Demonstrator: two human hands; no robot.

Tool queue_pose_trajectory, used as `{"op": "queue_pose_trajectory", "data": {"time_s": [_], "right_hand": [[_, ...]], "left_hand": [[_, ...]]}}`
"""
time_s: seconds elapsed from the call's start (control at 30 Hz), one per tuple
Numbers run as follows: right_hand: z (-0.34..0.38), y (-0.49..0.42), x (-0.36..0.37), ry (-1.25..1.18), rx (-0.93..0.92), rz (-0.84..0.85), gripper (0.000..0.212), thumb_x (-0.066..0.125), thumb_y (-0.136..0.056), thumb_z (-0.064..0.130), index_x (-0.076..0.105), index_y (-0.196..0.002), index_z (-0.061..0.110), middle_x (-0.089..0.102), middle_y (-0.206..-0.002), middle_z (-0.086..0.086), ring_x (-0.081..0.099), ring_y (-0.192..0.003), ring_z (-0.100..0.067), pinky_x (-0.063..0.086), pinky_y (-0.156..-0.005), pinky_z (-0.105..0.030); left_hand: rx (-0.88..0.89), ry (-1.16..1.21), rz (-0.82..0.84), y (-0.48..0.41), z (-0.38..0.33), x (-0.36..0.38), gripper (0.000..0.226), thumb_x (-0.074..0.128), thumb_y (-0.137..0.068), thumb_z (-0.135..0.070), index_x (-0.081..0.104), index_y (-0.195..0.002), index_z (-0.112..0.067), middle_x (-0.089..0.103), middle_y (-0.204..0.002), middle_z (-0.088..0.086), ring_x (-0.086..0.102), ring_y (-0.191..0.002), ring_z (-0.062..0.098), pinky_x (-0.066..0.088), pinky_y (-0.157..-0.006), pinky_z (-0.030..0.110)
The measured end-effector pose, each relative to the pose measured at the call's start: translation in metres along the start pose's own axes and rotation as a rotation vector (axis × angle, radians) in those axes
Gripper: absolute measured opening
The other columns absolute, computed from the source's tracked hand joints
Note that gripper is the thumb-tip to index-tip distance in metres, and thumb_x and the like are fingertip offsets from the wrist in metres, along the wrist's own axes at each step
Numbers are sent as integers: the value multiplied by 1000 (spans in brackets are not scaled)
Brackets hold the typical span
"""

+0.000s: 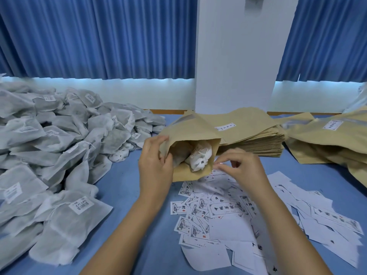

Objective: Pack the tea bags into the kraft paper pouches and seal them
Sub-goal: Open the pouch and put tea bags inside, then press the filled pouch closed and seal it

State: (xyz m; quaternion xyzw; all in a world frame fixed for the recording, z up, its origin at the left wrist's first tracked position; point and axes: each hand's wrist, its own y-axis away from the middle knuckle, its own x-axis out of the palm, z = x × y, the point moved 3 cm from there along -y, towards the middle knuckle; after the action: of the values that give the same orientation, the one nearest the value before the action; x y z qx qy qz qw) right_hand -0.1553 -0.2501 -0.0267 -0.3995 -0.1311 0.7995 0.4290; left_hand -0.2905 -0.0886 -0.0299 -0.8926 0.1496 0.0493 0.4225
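1. Table (139, 225): blue surface, seen from above and in front of the person.
2. Pouch (195, 155): kraft paper, lying at centre with its open mouth facing the person. White tea bags (199, 158) sit inside; at least two are visible, one bunched at the mouth.
3. Left hand (155, 165): fingers closed on the left edge of the pouch mouth, thumb on the outside, fingertips curled over the lip and holding it open.
4. Right hand (241, 165): just right of the pouch mouth, above the labels. Thumb and forefinger are pinched together near the pouch's right edge. What they pinch is blurred; I cannot tell whether it is a label or the pouch edge.
5. Loose bags (59, 155): a large heap of grey-white mesh bags with small barcode tags covers the left side of the table, from near to far.
6. Pouch stack (252, 139): flat empty pouches stacked just behind and right of the held pouch, the top one bearing a small white label.
7. Pouch pile (327, 141): more kraft pouches at far right, one showing a white label. Whether they are filled is unclear.
8. Labels (228, 211): printed white paper slips scattered on the near right of the table, under and beyond the right forearm.
9. Curtains (99, 36): blue, along the far wall, split by a white pillar (238, 56).
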Motion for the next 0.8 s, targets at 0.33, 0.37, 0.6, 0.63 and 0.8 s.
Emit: {"op": "queue_pose_trajectory", "data": {"time_s": [0.33,0.37,0.6,0.63,0.8], "right_hand": [[48,15,6,-396,-339,-178,17,77,-73,-2,77,-83,11,75,-87,3,69,-68,-15,50,-52,-20],[49,17,15,-314,-377,-162,18,76,-72,-7,77,-82,8,75,-87,1,69,-70,-11,52,-55,-19],[43,10,53,55,-534,-64,10,68,-79,-5,74,-85,1,73,-89,-7,60,-87,-19,46,-83,-23],[39,7,59,156,-473,7,10,65,-81,-2,73,-86,2,72,-89,-9,60,-89,-24,44,-83,-25],[35,5,65,484,-366,295,27,65,-82,14,66,-109,16,61,-114,-4,58,-101,-26,45,-83,-40]], "left_hand": [[-41,56,99,1,3,8,46,53,-79,13,67,-118,-7,59,-119,-10,51,-103,-10,34,-85,-1],[-38,68,103,2,3,9,45,53,-79,14,67,-117,-6,58,-118,-10,48,-103,-17,32,-84,-3],[14,179,112,8,-10,9,45,52,-76,13,70,-112,-6,64,-116,-7,53,-87,-20,39,-80,1],[38,210,137,10,-14,9,46,50,-75,12,70,-111,-6,64,-116,-7,55,-93,-18,42,-83,3],[31,218,153,11,-12,11,45,49,-76,21,71,-108,-2,65,-118,3,55,-113,-1,39,-95,6]]}}
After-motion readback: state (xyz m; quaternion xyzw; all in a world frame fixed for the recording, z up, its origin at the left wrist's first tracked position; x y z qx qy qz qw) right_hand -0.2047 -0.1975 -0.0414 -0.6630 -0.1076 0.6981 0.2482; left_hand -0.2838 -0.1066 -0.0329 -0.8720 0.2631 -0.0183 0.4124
